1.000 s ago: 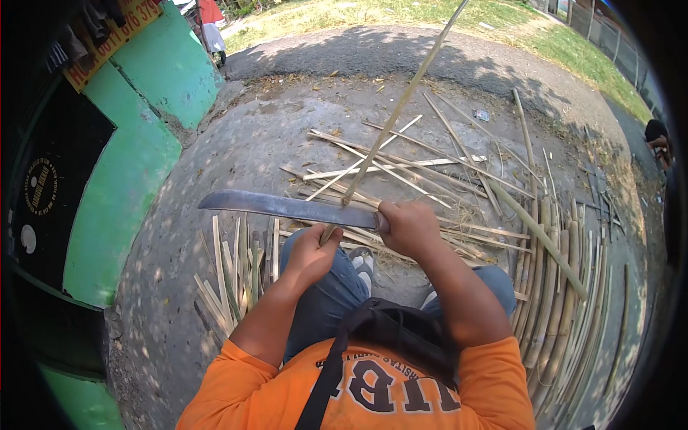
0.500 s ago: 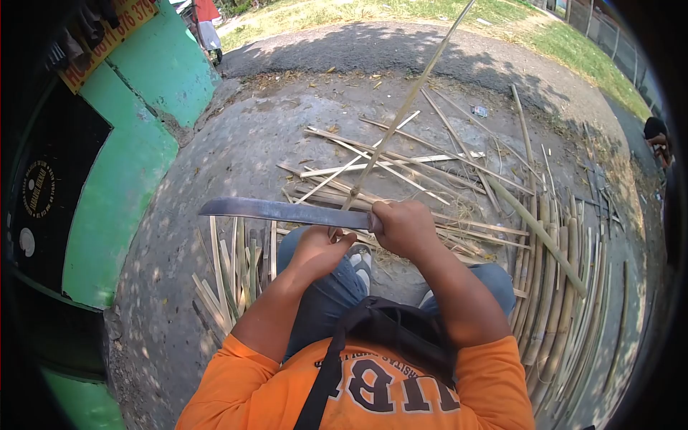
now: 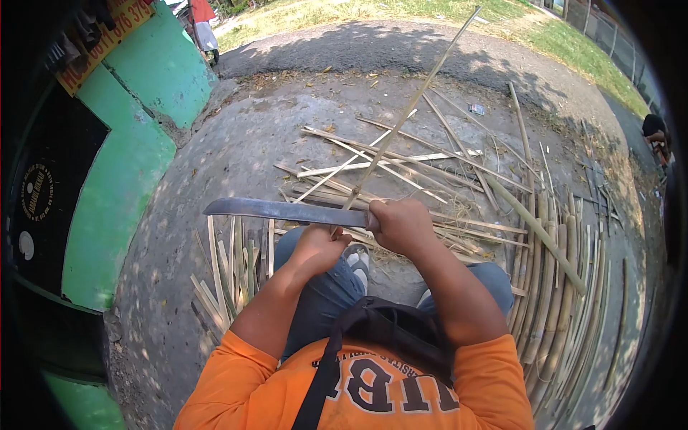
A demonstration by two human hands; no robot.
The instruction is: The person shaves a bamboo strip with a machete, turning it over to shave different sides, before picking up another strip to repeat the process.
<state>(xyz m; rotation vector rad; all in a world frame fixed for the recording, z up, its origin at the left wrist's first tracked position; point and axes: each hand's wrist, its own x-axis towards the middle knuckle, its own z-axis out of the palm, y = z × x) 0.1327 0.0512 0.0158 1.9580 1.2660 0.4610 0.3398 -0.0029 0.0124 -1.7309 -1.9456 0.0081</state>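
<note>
My right hand (image 3: 403, 226) is wrapped round the handle of a machete (image 3: 287, 211). Its long dark blade points left, lying across a bamboo strip (image 3: 407, 110). That strip runs from my left hand (image 3: 320, 248) away up toward the road. The fingers of my left hand are closed round the near end of the strip, just under the blade. Both hands are in front of my knees, and the blade hides part of the strip where they cross.
Split bamboo strips (image 3: 401, 162) lie crisscrossed on the concrete ahead. Bamboo poles (image 3: 566, 287) are laid out on the right, with more cut strips (image 3: 228, 261) at my left. A green wall (image 3: 122, 193) stands at far left. Another person (image 3: 656, 132) is at the right edge.
The far end of the bamboo strip has come lower and nearer, and its tip is now within view. The machete and both hands have barely moved.
</note>
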